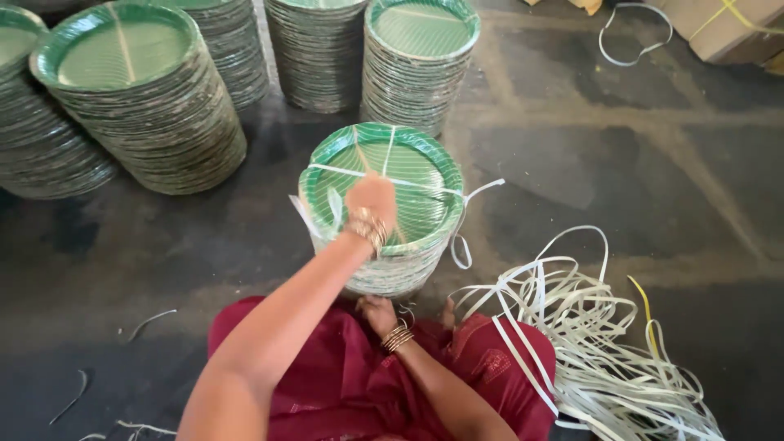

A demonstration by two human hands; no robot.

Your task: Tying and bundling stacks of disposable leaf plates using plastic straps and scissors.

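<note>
The left hand (371,200) is resting closed on top of the plate stack (384,204), gripping the white strap (359,173). The right hand (377,310) is touching the stack's near side; I cannot tell its fingers. Loose straps (604,359) are lying on the floor (653,180).

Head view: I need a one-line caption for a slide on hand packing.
Left hand on a strapped stack of green plates, right hand at its base, loose white straps alongside.
</note>
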